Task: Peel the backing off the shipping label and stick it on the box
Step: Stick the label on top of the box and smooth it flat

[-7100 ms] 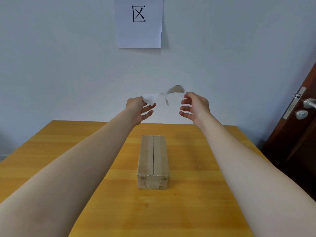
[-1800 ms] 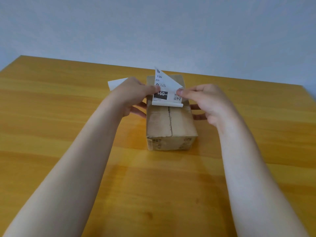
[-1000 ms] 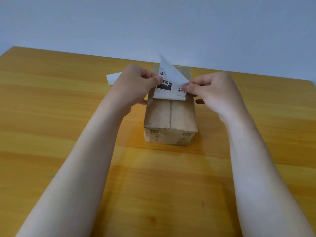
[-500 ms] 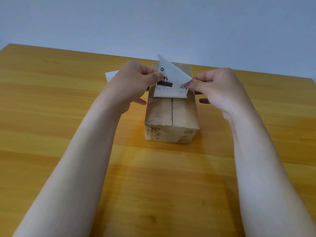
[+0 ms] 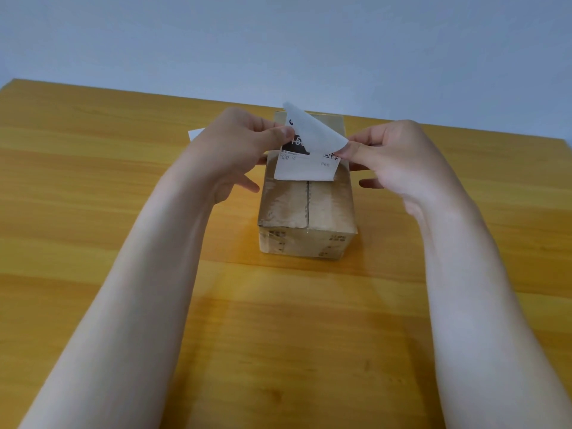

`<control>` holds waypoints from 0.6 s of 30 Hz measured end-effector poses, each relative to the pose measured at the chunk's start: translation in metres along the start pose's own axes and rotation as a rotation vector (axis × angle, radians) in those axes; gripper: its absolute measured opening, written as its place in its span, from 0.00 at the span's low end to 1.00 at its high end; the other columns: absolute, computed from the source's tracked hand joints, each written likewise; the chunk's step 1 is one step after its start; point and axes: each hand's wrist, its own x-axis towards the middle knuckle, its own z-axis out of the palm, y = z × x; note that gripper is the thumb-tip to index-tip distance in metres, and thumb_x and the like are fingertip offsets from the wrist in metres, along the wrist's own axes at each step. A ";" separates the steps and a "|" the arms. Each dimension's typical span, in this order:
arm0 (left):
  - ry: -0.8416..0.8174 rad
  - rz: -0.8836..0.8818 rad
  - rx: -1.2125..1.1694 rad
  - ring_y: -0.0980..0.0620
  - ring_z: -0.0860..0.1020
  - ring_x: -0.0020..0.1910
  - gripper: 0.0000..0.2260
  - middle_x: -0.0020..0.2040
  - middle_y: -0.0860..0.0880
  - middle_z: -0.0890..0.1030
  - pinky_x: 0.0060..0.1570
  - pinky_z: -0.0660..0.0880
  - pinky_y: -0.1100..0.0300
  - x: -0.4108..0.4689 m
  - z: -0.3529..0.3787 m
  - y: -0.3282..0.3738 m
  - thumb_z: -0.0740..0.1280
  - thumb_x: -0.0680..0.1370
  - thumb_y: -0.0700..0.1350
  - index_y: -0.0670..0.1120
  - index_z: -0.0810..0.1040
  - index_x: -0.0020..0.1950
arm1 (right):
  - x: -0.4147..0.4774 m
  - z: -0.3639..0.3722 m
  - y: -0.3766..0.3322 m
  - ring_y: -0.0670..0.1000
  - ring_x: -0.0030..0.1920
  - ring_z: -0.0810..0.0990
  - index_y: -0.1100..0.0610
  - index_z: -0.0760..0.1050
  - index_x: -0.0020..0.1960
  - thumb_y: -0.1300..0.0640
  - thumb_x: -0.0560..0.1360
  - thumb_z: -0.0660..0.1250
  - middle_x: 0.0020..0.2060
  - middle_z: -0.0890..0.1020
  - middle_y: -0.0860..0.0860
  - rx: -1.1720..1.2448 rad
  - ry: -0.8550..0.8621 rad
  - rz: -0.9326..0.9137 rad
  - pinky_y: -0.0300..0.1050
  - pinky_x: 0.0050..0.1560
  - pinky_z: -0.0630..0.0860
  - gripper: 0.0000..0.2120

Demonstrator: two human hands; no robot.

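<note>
A brown cardboard box [image 5: 306, 209] with a taped centre seam lies lengthwise on the wooden table [image 5: 93, 212]. The white shipping label [image 5: 306, 165] hangs over the middle of the box top, its near edge low against the cardboard and its far corner folded over toward me. My left hand [image 5: 235, 150] pinches the label's left edge between thumb and fingers. My right hand [image 5: 396, 156] pinches its right corner. A white strip of backing paper [image 5: 195, 135] lies on the table behind my left hand, mostly hidden.
A pale blue-grey wall [image 5: 278, 41] rises just behind the table's far edge. My two forearms stretch from the bottom corners toward the box. Bare wood surrounds the box on all sides.
Over the last second the label's near edge has dropped lower onto the box top, and its far corner folds further toward me. Both hands keep their pinch. Earlier the backing was peeled off in the air.
</note>
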 end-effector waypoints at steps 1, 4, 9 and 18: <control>-0.010 0.000 -0.004 0.46 0.84 0.58 0.11 0.56 0.49 0.88 0.54 0.82 0.31 0.000 0.000 0.000 0.71 0.82 0.52 0.48 0.89 0.52 | -0.001 -0.001 -0.001 0.59 0.54 0.87 0.49 0.86 0.43 0.46 0.75 0.79 0.47 0.90 0.53 0.002 -0.009 0.008 0.69 0.57 0.81 0.07; -0.029 -0.005 -0.020 0.46 0.85 0.58 0.11 0.55 0.49 0.88 0.55 0.80 0.30 -0.002 -0.001 0.002 0.70 0.82 0.51 0.46 0.88 0.54 | -0.002 -0.003 -0.001 0.51 0.54 0.87 0.49 0.86 0.44 0.46 0.76 0.78 0.47 0.90 0.48 0.014 -0.036 0.027 0.66 0.58 0.83 0.07; -0.049 -0.010 -0.040 0.45 0.84 0.59 0.13 0.55 0.48 0.88 0.56 0.79 0.28 -0.006 -0.001 0.006 0.70 0.83 0.51 0.43 0.87 0.57 | -0.001 -0.004 -0.002 0.52 0.54 0.87 0.49 0.86 0.44 0.46 0.76 0.77 0.47 0.90 0.49 0.027 -0.044 0.034 0.67 0.58 0.83 0.07; -0.198 0.011 -0.152 0.39 0.84 0.58 0.12 0.56 0.45 0.88 0.58 0.76 0.26 -0.014 -0.010 0.007 0.72 0.79 0.53 0.45 0.87 0.55 | -0.002 -0.009 -0.003 0.49 0.52 0.87 0.49 0.84 0.45 0.51 0.81 0.72 0.47 0.88 0.46 0.060 -0.098 0.034 0.64 0.59 0.83 0.07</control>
